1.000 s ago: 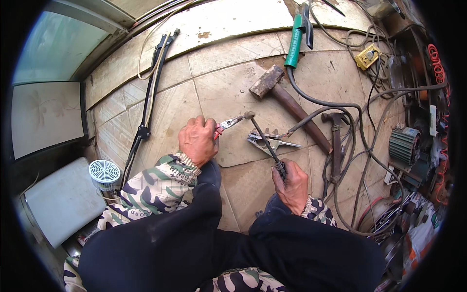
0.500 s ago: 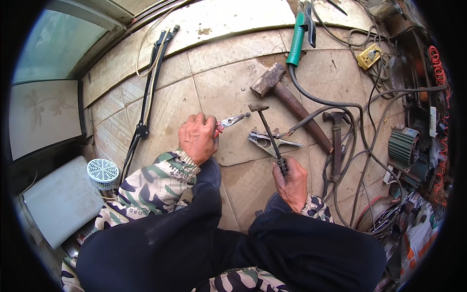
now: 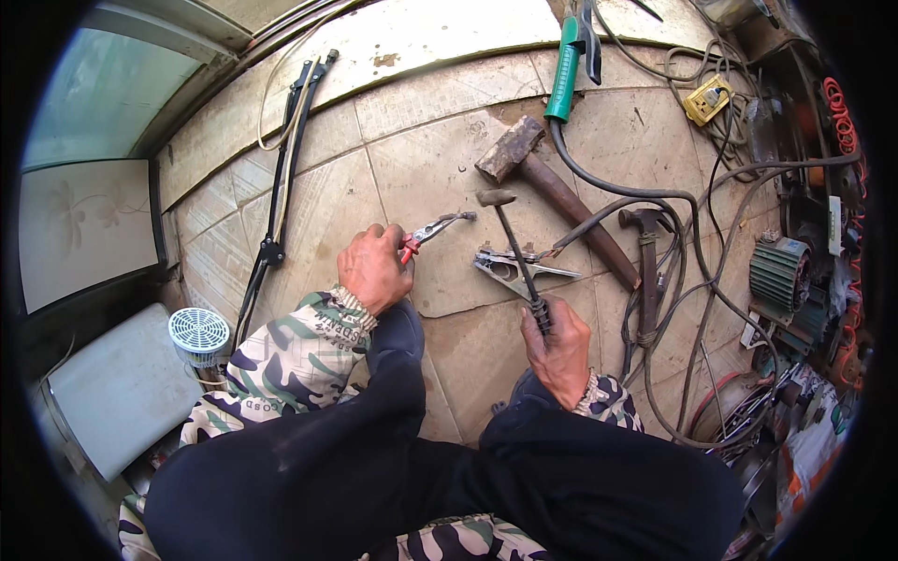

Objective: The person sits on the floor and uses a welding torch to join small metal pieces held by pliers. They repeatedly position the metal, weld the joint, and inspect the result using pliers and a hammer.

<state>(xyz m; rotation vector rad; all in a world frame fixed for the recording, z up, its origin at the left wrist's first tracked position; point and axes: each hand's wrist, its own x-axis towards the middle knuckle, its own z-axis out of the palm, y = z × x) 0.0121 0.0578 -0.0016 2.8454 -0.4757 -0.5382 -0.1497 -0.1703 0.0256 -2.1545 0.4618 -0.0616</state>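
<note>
My left hand (image 3: 374,269) is closed round the red handles of a pair of pliers (image 3: 428,234), whose metal jaws point right. At the jaw tips is a small dark metal piece (image 3: 468,216), too small to name. In my right hand (image 3: 559,353) is a small hammer (image 3: 514,240) with a thin dark shaft and a black ribbed grip. Its head (image 3: 496,197) hangs just right of the pliers' tips, apart from the metal piece. Partly behind the shaft lies a metal welding ground clamp (image 3: 552,271) with a cable at its end.
A sledgehammer (image 3: 580,210) and a claw hammer (image 3: 646,271) lie to the right among black cables. Beyond them is a green-handled welding electrode holder (image 3: 563,84). A yellow socket box (image 3: 708,99) and a green motor (image 3: 779,273) sit far right. A folded black stand (image 3: 272,252) lies left.
The pliers have turned slightly, and more of the small metal piece shows at their tips. The whole view has shifted a little. My right hand holds the hammer almost as before.
</note>
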